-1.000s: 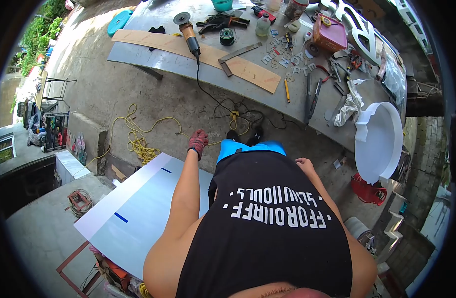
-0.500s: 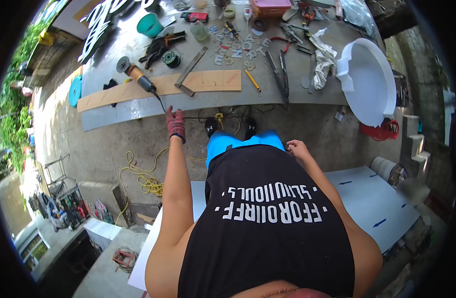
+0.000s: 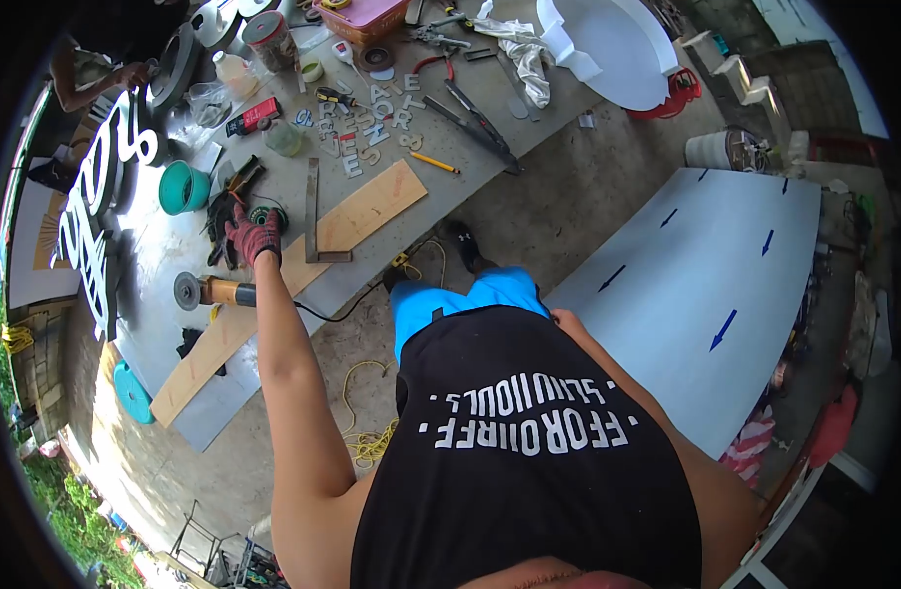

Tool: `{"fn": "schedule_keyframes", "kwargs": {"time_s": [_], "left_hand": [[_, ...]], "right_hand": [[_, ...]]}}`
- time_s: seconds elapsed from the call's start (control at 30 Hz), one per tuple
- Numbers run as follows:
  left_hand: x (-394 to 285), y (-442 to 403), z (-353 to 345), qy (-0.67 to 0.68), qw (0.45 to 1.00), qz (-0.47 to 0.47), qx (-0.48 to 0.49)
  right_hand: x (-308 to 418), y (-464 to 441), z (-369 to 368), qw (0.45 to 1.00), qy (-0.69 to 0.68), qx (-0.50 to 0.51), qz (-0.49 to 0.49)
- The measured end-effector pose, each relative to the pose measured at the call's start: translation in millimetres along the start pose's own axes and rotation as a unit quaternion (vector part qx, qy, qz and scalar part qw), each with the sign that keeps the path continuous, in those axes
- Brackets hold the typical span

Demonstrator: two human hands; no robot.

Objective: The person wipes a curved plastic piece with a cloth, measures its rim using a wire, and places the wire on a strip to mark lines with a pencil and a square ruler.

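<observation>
My left hand (image 3: 252,238), in a red and grey glove, reaches over the table (image 3: 450,196) with its fingers apart. It touches or hovers just over a green wire spool (image 3: 266,218), beside black gloves (image 3: 222,211); contact is unclear. An angle grinder (image 3: 215,292) lies below it, partly behind my forearm. To its right a metal square (image 3: 313,211) rests across a long brown strip (image 3: 372,208). My right hand (image 3: 565,318) hangs beside my blue shorts, mostly hidden by my shirt, its fingers not visible.
Cut letters (image 3: 372,123), a pencil (image 3: 434,162), a teal bowl (image 3: 184,187) and a jar (image 3: 269,41) are on the table. Another person's hand (image 3: 132,76) is at upper left. A pale sheet with blue marks (image 3: 696,285) lies at right; yellow cord (image 3: 372,447) on the floor.
The view has turned, and I am closer to the table's left part. My left hand has moved from the table's edge to the spool and black gloves. Another person has come into view.
</observation>
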State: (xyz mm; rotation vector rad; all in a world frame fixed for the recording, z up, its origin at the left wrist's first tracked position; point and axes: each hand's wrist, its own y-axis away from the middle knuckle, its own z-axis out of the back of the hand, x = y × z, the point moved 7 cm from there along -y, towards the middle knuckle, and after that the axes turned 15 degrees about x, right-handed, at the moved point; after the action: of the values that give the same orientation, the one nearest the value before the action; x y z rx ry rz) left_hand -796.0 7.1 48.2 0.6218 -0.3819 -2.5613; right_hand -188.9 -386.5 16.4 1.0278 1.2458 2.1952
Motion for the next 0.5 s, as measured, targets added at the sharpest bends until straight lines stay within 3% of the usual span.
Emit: {"fn": "schedule_keyframes", "kwargs": {"time_s": [0.07, 0.13, 0.2, 0.3, 0.4, 0.5], "left_hand": [[10, -17, -18, -0.036, 0.999, -0.005, 0.028], [23, -51, -43, -0.021, 0.997, -0.038, 0.071], [16, -48, -45, -0.018, 0.99, 0.008, 0.137], [24, -56, -50, -0.039, 0.987, -0.042, 0.149], [41, -53, -43, 0.014, 0.995, -0.056, 0.082], [30, -17, -21, 0.326, 0.923, -0.148, 0.139]], "right_hand": [[-10, 19, -22, 0.997, -0.005, -0.072, -0.04], [-29, 30, -41, 0.994, -0.074, -0.051, -0.067], [-37, 37, -52, 0.993, -0.05, -0.048, -0.092], [-15, 51, -60, 0.995, -0.037, -0.042, -0.084], [-25, 35, -67, 0.997, -0.023, -0.064, -0.039], [-1, 33, -50, 0.989, -0.098, -0.111, -0.017]]}}
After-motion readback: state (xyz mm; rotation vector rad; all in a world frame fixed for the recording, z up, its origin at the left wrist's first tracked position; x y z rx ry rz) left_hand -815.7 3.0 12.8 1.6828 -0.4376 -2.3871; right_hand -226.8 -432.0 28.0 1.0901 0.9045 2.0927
